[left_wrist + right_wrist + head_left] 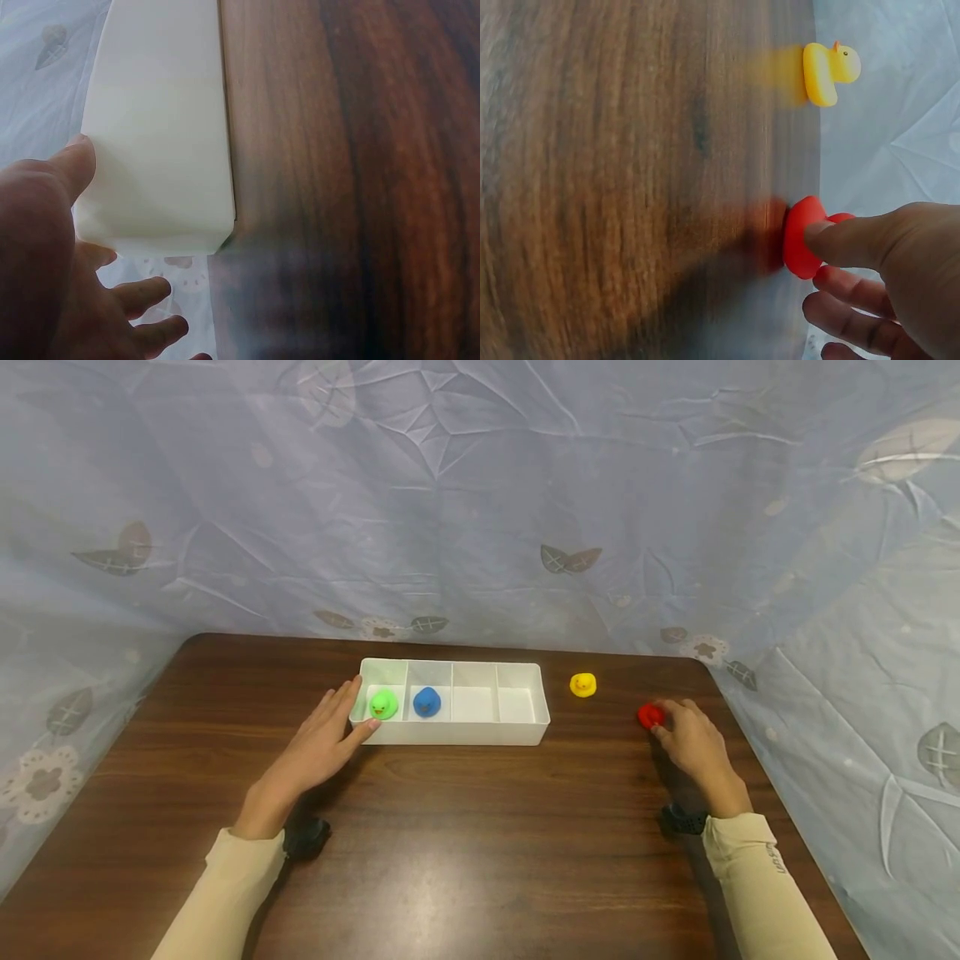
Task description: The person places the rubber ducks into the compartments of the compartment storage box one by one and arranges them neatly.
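Note:
A white tray [442, 733] with a row of compartments stands on the table. In its leftmost compartment sits a green rubber duck [383, 704], with a blue rubber duck [427, 702] in the one beside it. My left hand [318, 743] rests against the tray's left end, fingers extended and thumb at the front rim. Over on the right, my right hand [693, 743] pinches a red rubber duck [801, 238] between thumb and fingers, right at the tabletop. A yellow rubber duck [582, 685] sits between the tray and the red duck.
The dark wooden table [465, 843] reaches back to a patterned cloth [480, 510] hanging behind it, with more cloth at both sides. Dark wrist devices show beneath both wrists. The tray's two right compartments hold nothing.

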A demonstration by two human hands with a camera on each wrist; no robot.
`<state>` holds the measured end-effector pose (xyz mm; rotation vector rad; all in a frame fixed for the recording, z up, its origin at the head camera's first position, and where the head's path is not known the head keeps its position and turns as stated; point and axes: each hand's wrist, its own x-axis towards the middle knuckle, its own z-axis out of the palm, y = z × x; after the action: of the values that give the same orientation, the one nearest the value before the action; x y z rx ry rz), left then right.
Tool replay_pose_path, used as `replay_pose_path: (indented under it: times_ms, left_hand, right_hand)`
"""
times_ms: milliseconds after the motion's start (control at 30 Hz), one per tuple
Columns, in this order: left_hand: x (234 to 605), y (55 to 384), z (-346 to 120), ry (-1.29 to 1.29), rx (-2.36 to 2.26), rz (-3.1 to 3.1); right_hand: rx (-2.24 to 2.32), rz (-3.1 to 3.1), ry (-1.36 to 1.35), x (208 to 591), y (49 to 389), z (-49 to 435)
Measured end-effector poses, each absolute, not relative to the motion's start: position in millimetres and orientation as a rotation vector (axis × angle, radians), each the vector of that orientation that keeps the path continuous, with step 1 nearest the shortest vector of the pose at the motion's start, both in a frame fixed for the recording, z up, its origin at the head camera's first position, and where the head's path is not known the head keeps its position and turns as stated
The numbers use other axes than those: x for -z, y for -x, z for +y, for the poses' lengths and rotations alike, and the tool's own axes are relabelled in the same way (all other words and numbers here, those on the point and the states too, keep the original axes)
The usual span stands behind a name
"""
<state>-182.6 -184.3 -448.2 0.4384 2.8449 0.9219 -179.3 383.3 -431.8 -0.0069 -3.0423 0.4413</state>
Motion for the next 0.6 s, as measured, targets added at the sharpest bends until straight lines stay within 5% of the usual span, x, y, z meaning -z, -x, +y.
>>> replay_pose_path:
  times_ms: [600]
  left_hand:
    - [447.8,183.4,-185.0,-0.463,-0.927,2.837]
  right_hand:
    - [-0.439,-3.036,0.03,432.9,182.6,383.1]
